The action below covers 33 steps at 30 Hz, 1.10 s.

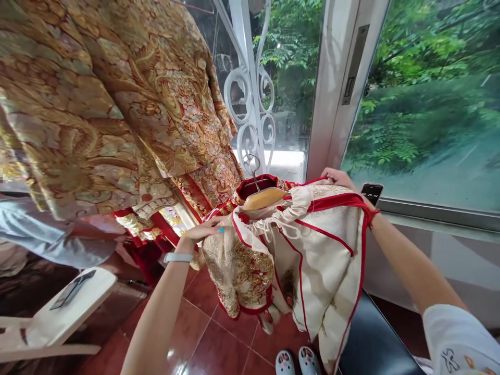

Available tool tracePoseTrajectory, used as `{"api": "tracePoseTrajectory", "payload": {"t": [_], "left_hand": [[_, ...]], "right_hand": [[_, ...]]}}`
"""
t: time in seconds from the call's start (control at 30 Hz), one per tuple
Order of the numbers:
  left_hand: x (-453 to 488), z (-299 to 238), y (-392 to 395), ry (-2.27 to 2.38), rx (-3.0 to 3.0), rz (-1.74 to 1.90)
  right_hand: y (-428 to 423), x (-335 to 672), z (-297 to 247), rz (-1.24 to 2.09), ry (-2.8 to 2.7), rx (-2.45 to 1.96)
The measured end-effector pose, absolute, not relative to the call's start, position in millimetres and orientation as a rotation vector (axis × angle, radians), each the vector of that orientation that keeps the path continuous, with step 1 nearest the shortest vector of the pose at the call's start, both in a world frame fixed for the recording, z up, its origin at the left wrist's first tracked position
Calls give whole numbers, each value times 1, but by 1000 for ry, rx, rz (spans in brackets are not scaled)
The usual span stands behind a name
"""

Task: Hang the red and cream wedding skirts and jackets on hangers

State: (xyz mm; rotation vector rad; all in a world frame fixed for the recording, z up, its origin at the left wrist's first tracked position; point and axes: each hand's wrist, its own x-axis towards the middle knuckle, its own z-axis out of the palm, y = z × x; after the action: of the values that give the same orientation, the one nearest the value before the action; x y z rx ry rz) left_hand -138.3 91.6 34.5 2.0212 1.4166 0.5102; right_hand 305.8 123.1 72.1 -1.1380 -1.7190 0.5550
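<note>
A cream garment with red piping and gold embroidery [314, 260] hangs from a wooden hanger [264, 199] with a metal hook [252, 169]. My left hand [203, 232] grips a fold of its gold-embroidered part, near the hanger. My right hand [338, 178] is shut on the garment's top red-trimmed edge, beside the window frame. Loose cream cloth and ties gather below the hanger. A black phone [371, 194] showing a timer stands just past my right hand.
Gold-and-red brocade robes [97, 104] hang at upper left, above a person's light blue sleeve [50, 234]. A white chair [66, 312] stands at lower left. A black seat [375, 338] lies at lower right. Behind are a white iron window grille [248, 88] and glass. Light blue slippers [297, 362] rest on red floor tiles [214, 338].
</note>
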Motion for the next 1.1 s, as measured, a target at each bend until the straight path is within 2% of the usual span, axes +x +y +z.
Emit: {"api": "tracePoseTrajectory", "payload": {"t": [0.07, 0.17, 0.23, 0.3, 0.4, 0.57, 0.7, 0.8, 0.9, 1.03, 1.1], "left_hand": [[-129, 45, 97, 1307, 2004, 460], [-116, 47, 92, 1308, 2078, 518], [-116, 40, 84, 1399, 2118, 609], [-122, 29, 78, 1490, 2113, 702], [-135, 14, 78, 1566, 2086, 798], [-139, 14, 80, 1690, 2161, 809], [-137, 23, 72, 1785, 2192, 744], [-137, 27, 68, 1829, 2213, 741], [-138, 30, 64, 1839, 2251, 746], [-135, 35, 51, 1874, 2283, 705], [-131, 37, 44, 1893, 2302, 688]], "right_hand": [[134, 309, 98, 381, -1750, -1092], [107, 312, 122, -110, -1894, -987], [74, 312, 120, -453, -1970, -925], [48, 313, 104, -600, -1941, -924], [46, 320, 63, -360, -1857, -1020], [94, 341, 2, 510, -1724, -1063], [113, 339, -23, 770, -1517, -1044], [117, 336, -33, 682, -1460, -1090], [105, 347, -26, 357, -1513, -1148], [42, 366, 10, -162, -1762, -1170], [-1, 358, 20, -307, -1789, -1160]]}}
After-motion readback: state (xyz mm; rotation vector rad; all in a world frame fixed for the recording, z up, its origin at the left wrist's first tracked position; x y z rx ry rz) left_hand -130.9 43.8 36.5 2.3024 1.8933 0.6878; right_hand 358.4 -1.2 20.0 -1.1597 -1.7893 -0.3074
